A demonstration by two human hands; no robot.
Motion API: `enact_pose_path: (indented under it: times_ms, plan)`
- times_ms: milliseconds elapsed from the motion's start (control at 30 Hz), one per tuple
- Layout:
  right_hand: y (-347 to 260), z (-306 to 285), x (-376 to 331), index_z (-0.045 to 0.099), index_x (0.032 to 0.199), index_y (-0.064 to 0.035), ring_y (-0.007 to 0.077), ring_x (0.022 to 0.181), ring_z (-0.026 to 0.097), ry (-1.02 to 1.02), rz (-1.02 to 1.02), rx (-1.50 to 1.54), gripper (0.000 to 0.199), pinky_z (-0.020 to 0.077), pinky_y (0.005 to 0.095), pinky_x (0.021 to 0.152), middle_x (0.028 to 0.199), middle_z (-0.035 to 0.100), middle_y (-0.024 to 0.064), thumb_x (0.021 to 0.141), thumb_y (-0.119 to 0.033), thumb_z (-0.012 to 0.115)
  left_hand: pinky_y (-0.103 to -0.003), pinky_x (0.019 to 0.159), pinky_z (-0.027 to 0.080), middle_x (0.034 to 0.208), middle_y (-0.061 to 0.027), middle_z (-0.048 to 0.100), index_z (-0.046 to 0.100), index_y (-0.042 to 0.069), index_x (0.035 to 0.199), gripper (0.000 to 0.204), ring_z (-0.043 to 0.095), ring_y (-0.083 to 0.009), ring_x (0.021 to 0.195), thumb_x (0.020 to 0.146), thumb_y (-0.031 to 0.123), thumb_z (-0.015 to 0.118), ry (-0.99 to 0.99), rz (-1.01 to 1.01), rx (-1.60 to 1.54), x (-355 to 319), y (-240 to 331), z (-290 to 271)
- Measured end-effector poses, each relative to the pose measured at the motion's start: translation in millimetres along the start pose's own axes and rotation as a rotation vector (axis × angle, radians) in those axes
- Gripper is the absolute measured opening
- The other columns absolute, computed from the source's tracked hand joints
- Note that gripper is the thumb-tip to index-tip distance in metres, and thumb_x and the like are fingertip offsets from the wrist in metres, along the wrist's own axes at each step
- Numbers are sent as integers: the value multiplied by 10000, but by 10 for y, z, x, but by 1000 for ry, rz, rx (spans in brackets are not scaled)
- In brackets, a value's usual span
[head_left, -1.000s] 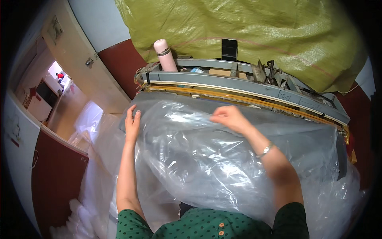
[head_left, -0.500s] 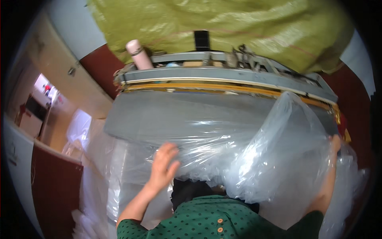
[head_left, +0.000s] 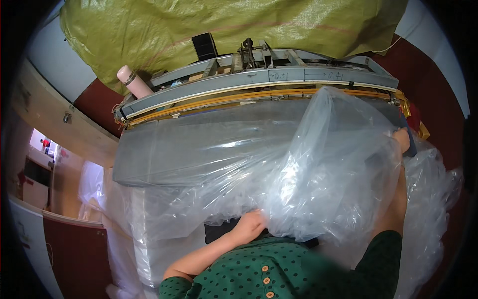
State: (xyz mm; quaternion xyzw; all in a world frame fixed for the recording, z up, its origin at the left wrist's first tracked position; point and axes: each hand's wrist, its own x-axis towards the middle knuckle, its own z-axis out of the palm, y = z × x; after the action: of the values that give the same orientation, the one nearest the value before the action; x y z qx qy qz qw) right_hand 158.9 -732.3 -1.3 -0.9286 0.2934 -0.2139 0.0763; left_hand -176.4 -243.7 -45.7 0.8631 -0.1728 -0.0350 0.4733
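Observation:
A large sheet of clear plastic film [head_left: 294, 184] lies over the grey worktop, bunched and crumpled on my side and raised in a tall fold toward the right. My left hand [head_left: 250, 225] is closed on the film's near edge, just in front of my body, its fingertips partly hidden. At the far right end of the worktop, my right hand [head_left: 400, 139] is closed on the film's edge, with that arm stretched out. The grey worktop [head_left: 199, 129] shows through the film.
Beyond the worktop runs a grey metal frame [head_left: 234, 78] with orange strips and small tools. A pink bottle [head_left: 134, 82] and a black phone [head_left: 204, 46] stand by it. Yellow-green woven sheeting [head_left: 239, 25] hangs behind. More film [head_left: 428, 199] drapes at right; a door [head_left: 67, 117] is at left.
My left hand has come right and nearer my body, from open above the film to closed on its edge. The view has shifted, and the film has bunched up more near me.

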Motion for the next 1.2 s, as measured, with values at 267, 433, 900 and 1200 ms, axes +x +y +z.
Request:
enact_pose_path:
  times_ms: [267, 433, 900, 1200]
  plan:
    - [93, 55, -25, 539, 949, -34, 351, 898, 599, 53, -8, -68, 287, 468, 450, 743, 947, 625, 181, 895, -293, 429, -237, 515, 456, 717, -61, 511, 457, 65, 684, 160, 482, -125, 541, 831, 121, 482, 924, 448, -1373, -380, 766, -1800]
    - [8, -20, -74, 539, 946, -37, 357, 893, 596, 43, -9, -50, 275, 465, 450, 736, 944, 623, 183, 895, -286, 434, -262, 633, 485, 734, -100, 601, 584, -1, 724, 235, 582, -179, 657, 857, 172, 495, 425, -294, -695, -759, 311, -1656]
    - [58, 76, -38, 539, 956, -39, 360, 883, 594, 56, -55, -30, 259, 456, 452, 726, 932, 624, 185, 889, -269, 440, -276, 691, 456, 823, -42, 564, 538, 64, 925, 184, 563, -142, 773, 872, 230, 479, 802, -310, -505, -579, 302, -1333]
    - [138, 133, 79, 524, 934, -50, 402, 897, 557, 5, -139, 46, 280, 425, 477, 724, 933, 608, 192, 902, -304, 411, -361, 845, 459, 1036, -73, 554, 515, 73, 1090, 275, 531, -211, 970, 940, 262, 383, 1176, -166, -981, -1410, -331, -2052]
